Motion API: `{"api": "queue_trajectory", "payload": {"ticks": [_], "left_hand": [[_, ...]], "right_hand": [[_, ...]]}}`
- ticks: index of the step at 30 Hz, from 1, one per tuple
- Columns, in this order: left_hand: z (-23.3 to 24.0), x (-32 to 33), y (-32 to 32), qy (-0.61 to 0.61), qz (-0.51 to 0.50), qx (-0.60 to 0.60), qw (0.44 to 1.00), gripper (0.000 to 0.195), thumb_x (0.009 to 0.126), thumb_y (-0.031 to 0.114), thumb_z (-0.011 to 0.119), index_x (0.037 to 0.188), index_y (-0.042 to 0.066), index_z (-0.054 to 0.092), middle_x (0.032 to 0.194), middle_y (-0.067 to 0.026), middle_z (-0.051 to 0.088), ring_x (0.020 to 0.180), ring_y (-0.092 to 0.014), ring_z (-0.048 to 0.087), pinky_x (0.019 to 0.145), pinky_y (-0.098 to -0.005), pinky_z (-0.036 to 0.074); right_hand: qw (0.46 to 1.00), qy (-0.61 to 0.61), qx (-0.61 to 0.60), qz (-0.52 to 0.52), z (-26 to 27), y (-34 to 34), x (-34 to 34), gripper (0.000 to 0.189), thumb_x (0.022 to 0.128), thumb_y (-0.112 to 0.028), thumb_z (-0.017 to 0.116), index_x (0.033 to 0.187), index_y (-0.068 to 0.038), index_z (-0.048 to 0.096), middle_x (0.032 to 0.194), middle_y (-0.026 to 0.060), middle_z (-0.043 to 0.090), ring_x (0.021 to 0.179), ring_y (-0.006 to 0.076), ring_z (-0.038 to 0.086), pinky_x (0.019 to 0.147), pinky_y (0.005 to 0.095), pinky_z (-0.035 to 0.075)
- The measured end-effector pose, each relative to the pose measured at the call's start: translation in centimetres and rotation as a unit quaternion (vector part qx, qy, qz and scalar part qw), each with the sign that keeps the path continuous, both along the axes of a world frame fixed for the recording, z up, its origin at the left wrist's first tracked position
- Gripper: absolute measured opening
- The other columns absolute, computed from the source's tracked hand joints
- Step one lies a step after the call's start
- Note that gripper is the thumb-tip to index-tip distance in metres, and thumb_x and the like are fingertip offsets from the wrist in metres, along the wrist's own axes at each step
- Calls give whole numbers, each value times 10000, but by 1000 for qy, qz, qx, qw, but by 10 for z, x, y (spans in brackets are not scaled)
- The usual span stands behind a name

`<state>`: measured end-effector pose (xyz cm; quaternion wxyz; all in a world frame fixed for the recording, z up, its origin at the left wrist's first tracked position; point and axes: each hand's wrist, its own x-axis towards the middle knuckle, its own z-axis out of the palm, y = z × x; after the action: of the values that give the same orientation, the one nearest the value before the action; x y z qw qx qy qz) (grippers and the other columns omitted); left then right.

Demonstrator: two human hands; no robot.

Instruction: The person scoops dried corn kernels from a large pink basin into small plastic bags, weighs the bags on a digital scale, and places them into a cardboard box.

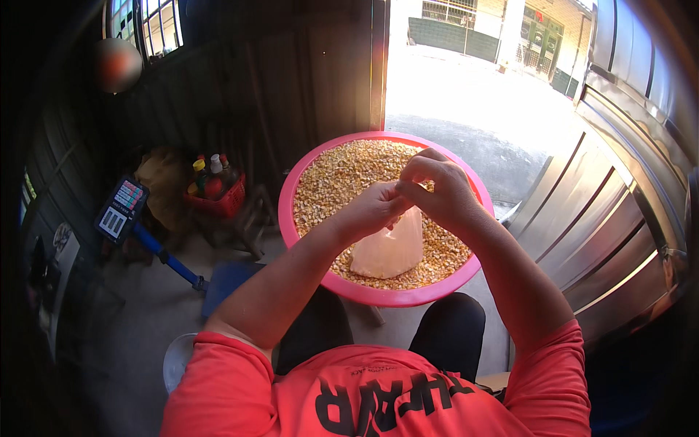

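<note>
A wide pink plastic basin [404,297] in front of me holds a broad bed of dried corn kernels [338,180]. On the kernels, at the near side, stands a pale translucent plastic bag [390,254]. Its top narrows up into my hands. My left hand [379,207] is closed around the upper end of the bag. Against it, my right hand [439,183] has thumb and fingers pinched together at the same spot. The fingers hide the bag's mouth, and I cannot tell exactly what the right fingertips grip.
A platform scale with a keypad display [121,210] and blue post [164,254] stands left. Behind it, a red basket [221,205] of bottles rests on a wooden stool [254,235]. Metal panels [590,218] flank the bright doorway on the right. A white container [177,358] is by my left side.
</note>
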<state>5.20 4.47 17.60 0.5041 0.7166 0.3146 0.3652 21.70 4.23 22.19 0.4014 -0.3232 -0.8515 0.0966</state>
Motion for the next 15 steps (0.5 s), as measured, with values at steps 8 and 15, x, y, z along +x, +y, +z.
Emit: {"api": "queue_trajectory", "payload": {"ticks": [8, 15], "left_hand": [[-8, -3, 0, -70, -17, -39, 997, 351, 975, 333, 412, 803, 50, 525, 636, 7, 451, 585, -84, 434, 570, -244, 396], [-15, -5, 0, -54, 10, 49, 997, 309, 972, 292, 431, 967, 25, 586, 690, -2, 538, 648, -80, 506, 624, -239, 431]], "right_hand": [[989, 48, -139, 30, -36, 13, 20, 152, 842, -88, 566, 969, -25, 620, 847, 114, 636, 761, 202, 636, 699, 314, 488], [988, 78, -126, -40, -44, 6, 16, 78, 842, -98, 565, 871, -31, 591, 784, 107, 652, 761, 198, 644, 684, 313, 490]]}}
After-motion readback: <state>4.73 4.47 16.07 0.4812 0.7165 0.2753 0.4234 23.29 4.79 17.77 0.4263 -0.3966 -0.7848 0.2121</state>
